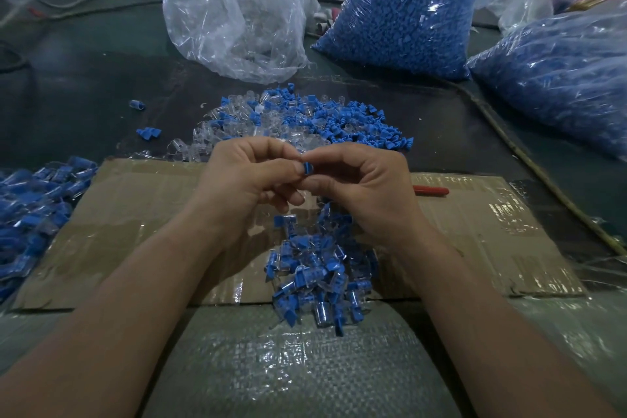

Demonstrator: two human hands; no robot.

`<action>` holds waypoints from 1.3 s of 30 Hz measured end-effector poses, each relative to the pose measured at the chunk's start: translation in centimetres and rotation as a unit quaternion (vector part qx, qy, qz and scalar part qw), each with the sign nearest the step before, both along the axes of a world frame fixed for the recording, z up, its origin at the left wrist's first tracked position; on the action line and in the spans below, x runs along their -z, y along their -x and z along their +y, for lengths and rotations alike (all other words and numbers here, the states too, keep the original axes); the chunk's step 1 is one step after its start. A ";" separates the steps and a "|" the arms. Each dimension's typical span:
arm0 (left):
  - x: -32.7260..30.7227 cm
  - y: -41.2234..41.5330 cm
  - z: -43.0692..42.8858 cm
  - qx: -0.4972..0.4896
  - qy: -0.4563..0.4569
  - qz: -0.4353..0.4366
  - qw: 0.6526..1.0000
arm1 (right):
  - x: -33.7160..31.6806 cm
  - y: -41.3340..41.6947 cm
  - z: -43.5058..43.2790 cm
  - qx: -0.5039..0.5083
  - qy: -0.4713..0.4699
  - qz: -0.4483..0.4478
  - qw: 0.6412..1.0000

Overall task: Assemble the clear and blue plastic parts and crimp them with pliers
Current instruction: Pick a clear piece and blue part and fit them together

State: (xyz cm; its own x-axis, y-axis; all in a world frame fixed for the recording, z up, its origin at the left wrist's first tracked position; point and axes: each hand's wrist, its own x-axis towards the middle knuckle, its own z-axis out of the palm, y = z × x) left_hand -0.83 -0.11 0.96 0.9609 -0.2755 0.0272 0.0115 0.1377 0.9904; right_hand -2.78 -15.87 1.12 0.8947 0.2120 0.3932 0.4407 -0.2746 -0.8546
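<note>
My left hand (pixel 249 176) and my right hand (pixel 366 183) meet above the cardboard sheet (pixel 135 214), fingertips together. Between them they pinch a small blue plastic part (pixel 307 167); any clear part with it is hidden by the fingers. A loose heap of blue and clear parts (pixel 305 119) lies just beyond the hands. Below the hands sits a pile of joined blue-and-clear pieces (pixel 315 275). The red handle of the pliers (pixel 431 191) pokes out from behind my right hand, lying on the cardboard.
A bag of clear parts (pixel 237 10) stands at the back, with two bags of blue parts (pixel 407 10) (pixel 559 78) to its right. More joined pieces (pixel 34 214) are heaped at the left edge. A woven sack (pixel 288 366) covers my lap.
</note>
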 end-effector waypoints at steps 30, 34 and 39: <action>0.1 -0.2 -0.1 0.022 0.011 0.043 0.999 | 0.4 -0.4 -0.6 0.041 0.119 -0.144 0.981; 0.2 -0.3 -0.2 0.020 0.013 0.047 0.999 | 0.3 -0.3 -0.7 0.042 0.124 -0.143 0.981; 0.2 -0.4 -0.2 0.020 0.010 0.048 0.999 | 0.2 -0.2 -0.7 0.049 0.127 -0.143 0.980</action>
State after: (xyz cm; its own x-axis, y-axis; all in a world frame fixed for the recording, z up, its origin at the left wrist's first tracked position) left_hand -0.48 -0.26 0.73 0.9476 -0.3142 -0.0581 0.1112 0.1540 0.9818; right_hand -2.54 -16.59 0.94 0.7760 0.2545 0.5770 0.6138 -0.5152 -0.5982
